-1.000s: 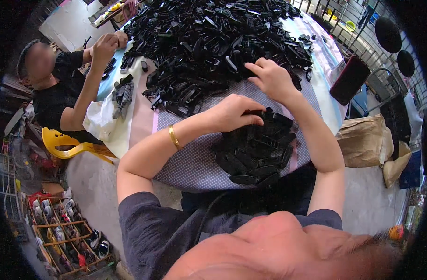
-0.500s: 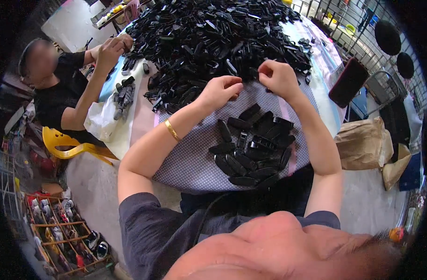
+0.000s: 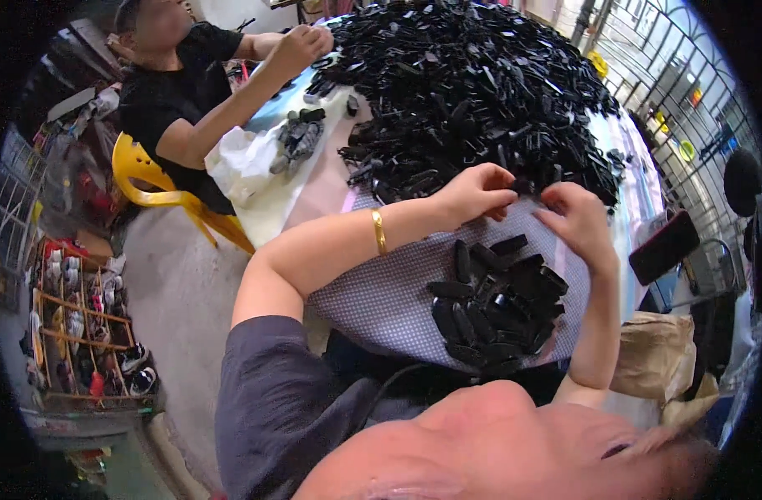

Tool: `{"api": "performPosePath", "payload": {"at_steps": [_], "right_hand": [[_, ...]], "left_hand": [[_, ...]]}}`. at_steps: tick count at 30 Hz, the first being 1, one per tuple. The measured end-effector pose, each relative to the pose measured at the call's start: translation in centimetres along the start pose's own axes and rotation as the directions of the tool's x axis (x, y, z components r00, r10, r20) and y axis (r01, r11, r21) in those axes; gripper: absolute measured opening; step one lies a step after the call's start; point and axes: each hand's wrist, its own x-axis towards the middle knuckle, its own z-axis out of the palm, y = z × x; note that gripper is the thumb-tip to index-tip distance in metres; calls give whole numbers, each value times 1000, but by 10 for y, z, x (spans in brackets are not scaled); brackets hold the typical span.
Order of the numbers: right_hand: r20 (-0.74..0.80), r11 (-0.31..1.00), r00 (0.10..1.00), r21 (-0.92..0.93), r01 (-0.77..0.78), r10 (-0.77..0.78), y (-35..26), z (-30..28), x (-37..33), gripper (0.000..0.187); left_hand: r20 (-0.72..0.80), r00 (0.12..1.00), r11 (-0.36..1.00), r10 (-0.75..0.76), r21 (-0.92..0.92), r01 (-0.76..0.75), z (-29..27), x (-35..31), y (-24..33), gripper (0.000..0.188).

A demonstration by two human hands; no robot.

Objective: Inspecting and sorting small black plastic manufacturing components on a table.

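Note:
A heap of small black, elongated plastic pieces (image 3: 472,92) covers the far part of the table. At its near edge, my left hand (image 3: 478,193) has its fingers bent and its thumb and forefinger close together. My right hand (image 3: 582,223) faces it a short gap away, fingers curled and thumb toward the forefinger. Dark pieces lie behind the fingertips, so whatever they pinch cannot be told from the heap. Closer to me, a smaller cluster of black, oblong pieces (image 3: 472,321) rests on the dotted tablecloth (image 3: 372,292).
Across the left side a co-worker (image 3: 177,92) reaches into the heap, by a white bag (image 3: 246,171) with grey-black pieces and a yellow chair (image 3: 143,171). A dark phone-like slab (image 3: 664,247) stands at right, above a brown paper bag (image 3: 657,354). A shoe rack (image 3: 81,321) is lower left.
The whole view has swung, so the table and heap sit further right and lower. My fingertips are slightly nearer each other, and my right hand is turned more toward the left one.

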Motion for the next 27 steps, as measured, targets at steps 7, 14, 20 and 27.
{"api": "performPosePath", "payload": {"at_steps": [7,14,20,27], "right_hand": [[125,951,972,-263,-162,200,30,5,-1,35],[-19,993,1000,114,6,-4,22,26,5,29],[-270,985,949,106,-140,164,55,-12,10,16],[-39,998,997,-2,-70,69,57,0,2,19]], "left_hand": [[196,974,874,116,447,-194,6,-4,-6,35],[392,914,810,107,499,-309,11,-3,-8,37],[285,959,915,-1,386,-114,14,-13,-1,34],[167,983,955,-80,296,28,18,-14,-4,34]]}}
